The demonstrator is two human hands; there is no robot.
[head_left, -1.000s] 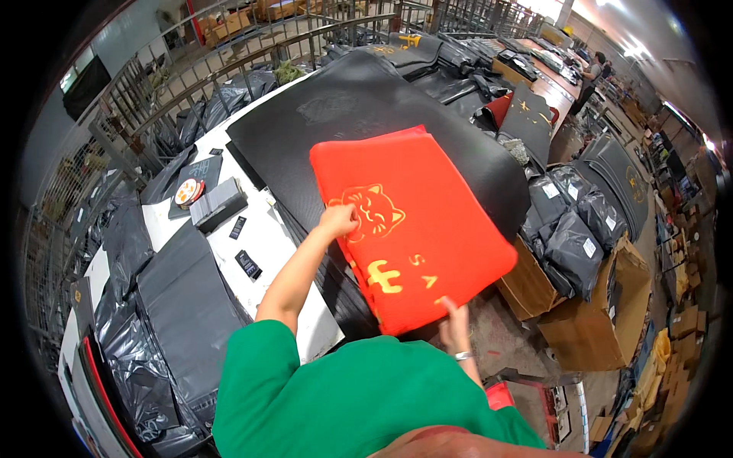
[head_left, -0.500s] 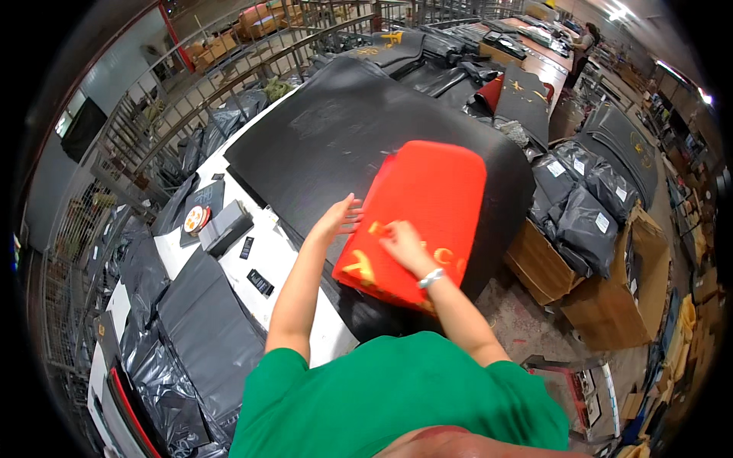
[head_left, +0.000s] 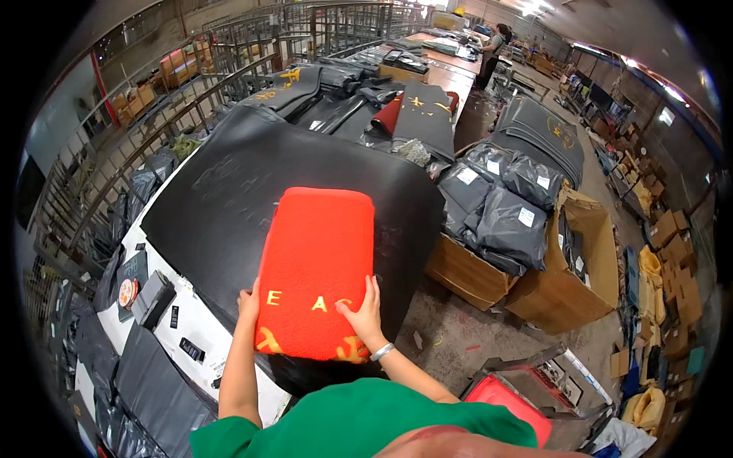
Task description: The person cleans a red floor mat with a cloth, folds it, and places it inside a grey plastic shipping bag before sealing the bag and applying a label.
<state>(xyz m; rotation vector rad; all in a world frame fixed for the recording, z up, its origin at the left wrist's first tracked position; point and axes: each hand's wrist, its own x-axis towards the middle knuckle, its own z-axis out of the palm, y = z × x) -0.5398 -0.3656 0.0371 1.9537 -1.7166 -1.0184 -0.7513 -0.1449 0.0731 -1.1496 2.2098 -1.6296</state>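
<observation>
A folded red mat (head_left: 317, 244) with yellow lettering near its close end lies on a large black sheet (head_left: 214, 183) that covers the worktable. My left hand (head_left: 249, 302) grips the mat's left edge, with most of its fingers out of sight at the side. At the right edge, my right hand (head_left: 364, 314) holds the mat with the thumb on top, over the lettering, and the fingers along the side. A silvery bracelet circles that wrist.
Left on the white tabletop (head_left: 200, 324) are small black tags (head_left: 191, 349) and a round tape roll (head_left: 127, 292). Cardboard boxes (head_left: 565, 298) with black plastic packages (head_left: 515, 225) stand right. Dark folded mats (head_left: 424, 118) lie behind. A person (head_left: 492, 57) stands far back.
My right hand has gone from the mat's top to its right edge, and my left hand now grips the left edge. The mat sits straighter before me; the whole view has turned rightward.
</observation>
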